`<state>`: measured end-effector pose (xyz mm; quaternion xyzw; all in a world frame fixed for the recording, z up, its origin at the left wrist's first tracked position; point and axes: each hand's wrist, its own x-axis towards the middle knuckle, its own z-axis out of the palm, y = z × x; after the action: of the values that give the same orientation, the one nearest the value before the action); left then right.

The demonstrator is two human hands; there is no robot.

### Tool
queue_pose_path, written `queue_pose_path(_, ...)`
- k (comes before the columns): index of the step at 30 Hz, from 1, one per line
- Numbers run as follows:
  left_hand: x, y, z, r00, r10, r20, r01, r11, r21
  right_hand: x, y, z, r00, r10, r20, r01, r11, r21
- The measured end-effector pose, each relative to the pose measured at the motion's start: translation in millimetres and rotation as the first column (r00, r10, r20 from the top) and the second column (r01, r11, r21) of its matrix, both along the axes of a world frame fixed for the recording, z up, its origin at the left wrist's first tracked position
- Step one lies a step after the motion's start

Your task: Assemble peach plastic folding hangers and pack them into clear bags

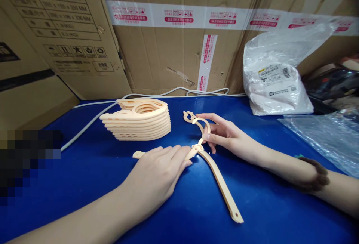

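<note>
A cream plastic folding hanger lies across the blue table, its two arms spread apart from a central joint. My left hand is closed over one arm, whose tip pokes out past the knuckles. The hook side, a curved piece with small clip-like ends, is pinched between the thumb and fingers of my right hand. The other arm reaches toward the front of the table, untouched. Behind my left hand stands a neat stack of folded cream hangers.
Cardboard boxes wall off the back and left. A white cable runs along the table's rear edge. At the back right sits a white plastic package beside clear plastic wrapping. A dark pixelated patch covers the left edge.
</note>
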<state>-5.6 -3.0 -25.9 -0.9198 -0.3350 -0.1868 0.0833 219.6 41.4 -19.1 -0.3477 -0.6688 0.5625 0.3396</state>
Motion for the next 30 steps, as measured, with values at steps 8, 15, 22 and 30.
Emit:
queue_pose_path(8, -0.2, -1.8, -0.5, 0.999, -0.014, -0.033, 0.015, 0.999, 0.036, -0.9, -0.8, -2.9, 1.000, -0.008, 0.002, 0.008, 1.000, -0.005)
queue_pose_path(15, 0.4, 0.3, -0.7, 0.999, -0.024, -0.034, 0.025, 0.998, 0.058, -0.1, -2.6, -2.9, 0.999, 0.017, 0.044, -0.018, 1.000, 0.014)
queue_pose_path(22, 0.3, -2.0, -1.9, 0.999, -0.034, -0.019, 0.035, 0.996, 0.085, -0.8, -6.7, -0.8, 0.998, 0.049, 0.033, -0.050, 0.999, 0.019)
queue_pose_path(30, -0.3, -1.4, 0.3, 0.999, -0.030, -0.034, 0.031, 0.999, 0.028, -4.2, -8.9, 2.2, 0.997, 0.066, 0.034, -0.066, 0.998, 0.022)
